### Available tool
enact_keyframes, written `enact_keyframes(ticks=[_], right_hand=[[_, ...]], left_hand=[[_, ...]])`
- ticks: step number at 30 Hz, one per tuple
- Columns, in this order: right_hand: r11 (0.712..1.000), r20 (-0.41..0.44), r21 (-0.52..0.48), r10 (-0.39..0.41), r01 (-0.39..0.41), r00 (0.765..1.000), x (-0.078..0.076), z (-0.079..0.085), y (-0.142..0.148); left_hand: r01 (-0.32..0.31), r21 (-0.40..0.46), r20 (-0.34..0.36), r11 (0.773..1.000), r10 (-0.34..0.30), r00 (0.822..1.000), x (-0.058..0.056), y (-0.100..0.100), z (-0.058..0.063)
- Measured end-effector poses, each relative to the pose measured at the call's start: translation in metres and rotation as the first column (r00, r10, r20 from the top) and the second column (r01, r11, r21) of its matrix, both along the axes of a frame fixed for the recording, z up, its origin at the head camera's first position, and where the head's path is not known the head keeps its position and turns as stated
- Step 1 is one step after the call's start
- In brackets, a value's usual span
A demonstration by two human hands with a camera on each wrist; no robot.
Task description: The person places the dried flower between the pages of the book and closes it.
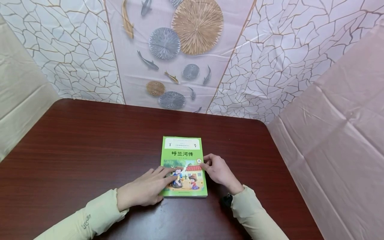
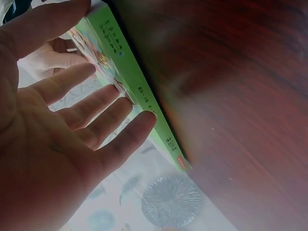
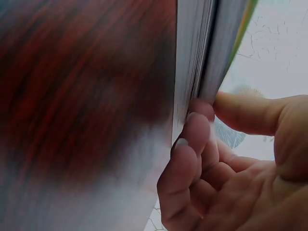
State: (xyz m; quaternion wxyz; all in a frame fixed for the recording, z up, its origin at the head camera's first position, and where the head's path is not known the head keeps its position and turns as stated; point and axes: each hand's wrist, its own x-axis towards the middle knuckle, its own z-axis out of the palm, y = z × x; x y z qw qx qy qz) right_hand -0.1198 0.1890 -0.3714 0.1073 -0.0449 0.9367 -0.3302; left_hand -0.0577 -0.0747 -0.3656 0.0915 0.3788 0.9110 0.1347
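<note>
A green paperback book (image 1: 183,146) with a cartoon cover lies face up on the table. My left hand (image 1: 145,189) rests its outstretched fingers on the cover's lower left part. In the left wrist view, the fingers of that hand reach over the green spine (image 2: 127,79). At the opposite side, my right hand (image 1: 220,171) pinches the cover and upper pages (image 3: 226,43) between thumb and curled forefinger. A dark gap parts them from the lower pages (image 3: 190,53); the other fingers curl beside the page edges.
The dark red wooden table (image 1: 90,143) extends around the book. Patterned cloth (image 1: 186,83) hangs along its back edge, with plain pale cloth (image 1: 339,133) at the sides. A black band (image 1: 227,200) shows at the right cuff.
</note>
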Motion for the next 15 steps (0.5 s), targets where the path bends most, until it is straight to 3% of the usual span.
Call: enact_keyframes(ticks=[7, 15], right_hand=[[1.0, 0.026, 0.025, -0.007, 0.006, 1.0, 0.0004, -0.0016, -0.0021], [0.995, 0.013, 0.092, 0.043, -0.044, 0.999, -0.0003, -0.0033, -0.004]], left_hand=[[0.005, 0.011, 0.015, 1.0, -0.006, 1.0, -0.0004, -0.0017, 0.0004], [0.001, 0.022, 0.029, 1.0, -0.001, 1.0, -0.0008, -0.003, -0.0011]])
